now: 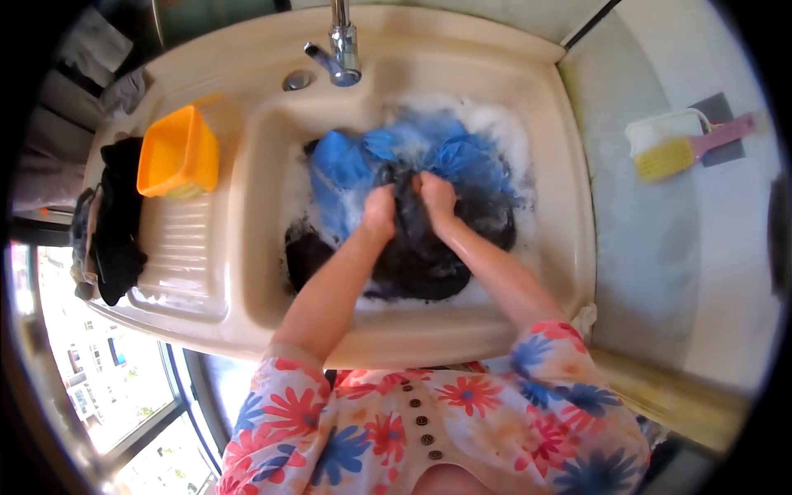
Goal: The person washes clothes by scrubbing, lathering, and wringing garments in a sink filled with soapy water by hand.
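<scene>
Holding dark cloth [408, 219] in left grip [379, 208] and right grip [437, 196], inside the basin [264, 206], on the body side of the tap [345, 58] and slightly to its right. Closed grip on both sides, fingers curled in around bunched fabric; exact finger overlap too blurred to tell. Gripped from opposite sides with a fold between, likely for firm purchase on slippery wet fabric. Held low over the basin, probably to let drips fall back into the suds [507, 124].

Long axis of the held fold: roughly from tap side to body side, upper end toward the tap. Spread wide and dark below, across the basin. Cannot tell which end is hem or collar.

Blue cloth [338, 161] between the dark cloth and the tap, partly in suds, likely pushed there to give room for both forearms. Orange tub [202, 157] upright on the drainboard [186, 247], left of the tap, probably parked within left reach. Dark clothes [120, 223] farther left of the tap, over the drainboard edge. Brush [672, 157] well right of the tap, likely placed clear of splashes.
</scene>
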The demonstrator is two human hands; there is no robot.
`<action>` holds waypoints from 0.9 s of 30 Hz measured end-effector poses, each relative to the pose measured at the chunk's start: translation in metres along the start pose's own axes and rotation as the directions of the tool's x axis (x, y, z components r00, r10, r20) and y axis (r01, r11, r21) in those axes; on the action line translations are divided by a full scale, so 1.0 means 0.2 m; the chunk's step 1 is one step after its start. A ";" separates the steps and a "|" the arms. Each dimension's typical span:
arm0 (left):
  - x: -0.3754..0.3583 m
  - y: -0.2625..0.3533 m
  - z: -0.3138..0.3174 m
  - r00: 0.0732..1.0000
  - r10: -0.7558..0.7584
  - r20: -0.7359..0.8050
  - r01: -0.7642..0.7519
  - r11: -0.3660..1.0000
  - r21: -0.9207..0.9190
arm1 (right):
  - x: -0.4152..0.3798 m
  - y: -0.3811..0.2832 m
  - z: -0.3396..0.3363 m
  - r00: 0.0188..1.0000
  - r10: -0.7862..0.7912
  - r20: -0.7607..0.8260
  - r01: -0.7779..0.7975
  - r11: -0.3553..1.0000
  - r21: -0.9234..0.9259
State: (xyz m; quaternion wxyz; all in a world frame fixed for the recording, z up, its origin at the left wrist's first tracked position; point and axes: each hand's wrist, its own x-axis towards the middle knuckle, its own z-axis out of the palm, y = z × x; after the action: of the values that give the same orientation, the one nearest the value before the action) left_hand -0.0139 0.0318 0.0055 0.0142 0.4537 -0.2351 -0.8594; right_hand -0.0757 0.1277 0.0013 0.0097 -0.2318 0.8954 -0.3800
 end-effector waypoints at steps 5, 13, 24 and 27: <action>-0.06 0.04 0.00 0.994 -0.062 0.089 0.031 0.947 0.320 | 0.08 0.05 -0.22 0.788 0.240 0.566 -0.310 0.950 0.029; -0.21 -0.05 0.11 0.922 -0.160 0.353 -0.211 0.557 0.803 | 0.50 0.05 -0.10 0.836 0.233 0.497 -0.417 0.858 0.299; -0.23 -0.06 0.14 0.909 -0.040 0.415 -0.322 0.565 0.760 | 0.32 -0.18 0.21 0.591 -0.054 0.805 0.396 0.889 -0.231; -0.08 -0.12 0.04 0.928 -0.152 0.341 -0.213 0.533 0.819 | 0.46 -0.09 0.06 0.530 -0.211 0.822 0.371 0.929 -0.001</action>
State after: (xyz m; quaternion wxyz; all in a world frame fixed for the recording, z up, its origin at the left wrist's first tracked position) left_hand -0.0073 0.0593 0.0118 -0.2361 0.2280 -0.6267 -0.7068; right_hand -0.1481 0.0700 0.0205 0.3320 -0.5252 0.7695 -0.1478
